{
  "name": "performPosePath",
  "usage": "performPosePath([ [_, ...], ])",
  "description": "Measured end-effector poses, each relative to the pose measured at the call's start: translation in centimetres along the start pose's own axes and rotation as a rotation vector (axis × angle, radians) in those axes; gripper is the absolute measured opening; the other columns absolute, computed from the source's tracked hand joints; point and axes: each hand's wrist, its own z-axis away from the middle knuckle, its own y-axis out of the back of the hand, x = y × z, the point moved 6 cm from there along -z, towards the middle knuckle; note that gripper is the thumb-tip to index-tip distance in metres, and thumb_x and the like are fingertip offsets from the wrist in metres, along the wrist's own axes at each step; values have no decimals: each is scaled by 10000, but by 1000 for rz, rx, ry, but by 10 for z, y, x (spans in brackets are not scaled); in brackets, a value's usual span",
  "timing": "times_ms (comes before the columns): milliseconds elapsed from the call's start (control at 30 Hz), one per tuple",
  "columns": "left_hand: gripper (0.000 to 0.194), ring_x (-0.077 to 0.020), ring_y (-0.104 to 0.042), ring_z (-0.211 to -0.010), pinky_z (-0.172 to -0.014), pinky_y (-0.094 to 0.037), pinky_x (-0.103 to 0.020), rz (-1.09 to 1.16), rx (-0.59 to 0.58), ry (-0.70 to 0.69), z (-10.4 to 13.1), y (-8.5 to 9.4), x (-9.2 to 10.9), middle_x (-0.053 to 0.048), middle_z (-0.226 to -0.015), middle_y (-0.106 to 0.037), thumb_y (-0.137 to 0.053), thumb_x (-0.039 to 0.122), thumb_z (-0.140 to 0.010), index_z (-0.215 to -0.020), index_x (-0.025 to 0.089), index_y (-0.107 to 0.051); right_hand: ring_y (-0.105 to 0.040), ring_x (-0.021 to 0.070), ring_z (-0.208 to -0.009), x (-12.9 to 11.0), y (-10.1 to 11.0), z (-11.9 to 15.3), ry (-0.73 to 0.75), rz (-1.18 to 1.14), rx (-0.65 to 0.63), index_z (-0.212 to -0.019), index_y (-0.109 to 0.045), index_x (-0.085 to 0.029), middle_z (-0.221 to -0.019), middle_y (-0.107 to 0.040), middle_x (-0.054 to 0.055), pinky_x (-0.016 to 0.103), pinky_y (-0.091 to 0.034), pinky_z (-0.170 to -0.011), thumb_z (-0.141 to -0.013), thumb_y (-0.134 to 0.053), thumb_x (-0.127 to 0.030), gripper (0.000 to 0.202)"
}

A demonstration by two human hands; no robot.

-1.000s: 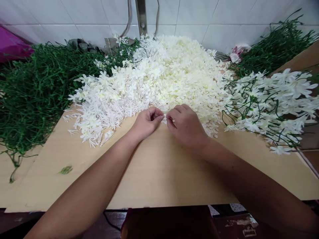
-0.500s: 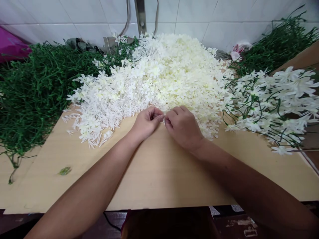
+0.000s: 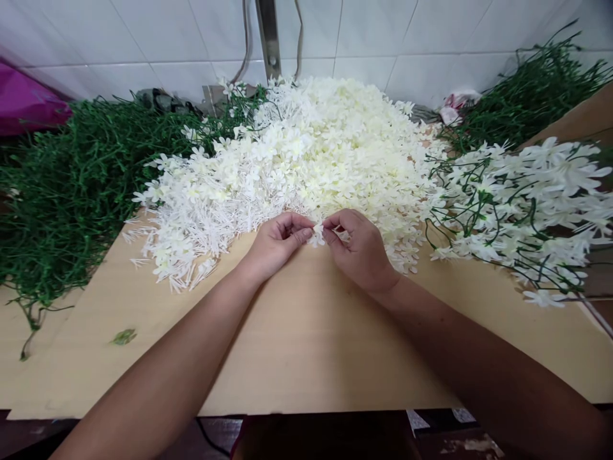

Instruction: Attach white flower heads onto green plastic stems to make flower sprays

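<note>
Between my fingertips, at the near edge of the big heap, is a small white artificial flower (image 3: 317, 236). My left hand (image 3: 282, 239) pinches it from the left with thumb and forefinger. From the other side my right hand (image 3: 357, 246) also pinches it, thumb and forefinger nearly together. Behind both hands rises a heap of loose cream-white flower heads (image 3: 359, 147). To its left lie many thin white flower stamens (image 3: 211, 211), with a few flowers among them. The exact grip on the flower is partly hidden by the fingers.
Green artificial stems (image 3: 62, 185) are piled at the left, with more stems (image 3: 541, 96) at the back right. Finished-looking white flowers on green stems (image 3: 527, 211) lie at the right. A small green scrap (image 3: 124, 337) rests on the cardboard tabletop (image 3: 287, 345). A tiled wall stands behind.
My fingers have opened out somewhat, and the white flower between them now shows more. The right hand has turned slightly. The whole view has shifted a little downward.
</note>
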Motion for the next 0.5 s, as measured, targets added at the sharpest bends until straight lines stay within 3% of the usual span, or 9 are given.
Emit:
performPosePath([
  [267, 181, -96, -559, -645, -655, -427, -229, 45, -92, -2, 2, -9, 1, 10, -664, -622, -731, 258, -679, -757, 134, -624, -576, 180, -715, -11, -3, 2, 45, -21, -11, -757, -581, -169, -740, -638, 61, 320, -478, -673, -848, -556, -142, 99],
  [400, 86, -96, -558, -657, -678, -428, -232, 7, -149, -18, 5, -10, 5, 3, -660, -612, -659, 194, -711, -747, 123, -628, -588, 173, -706, -3, -2, 6, -83, -146, -29, -850, -601, -166, -771, -642, 54, 327, -501, -672, -855, -590, -204, 40],
  [500, 49, -91, -548, -645, -671, -418, -231, -25, -144, 3, 8, -9, 6, 4, -663, -601, -610, 172, -743, -747, 123, -608, -599, 179, -766, 2, -4, 8, -136, -225, -54, -949, -617, -160, -849, -629, 66, 326, -521, -685, -839, -621, -238, 135],
])
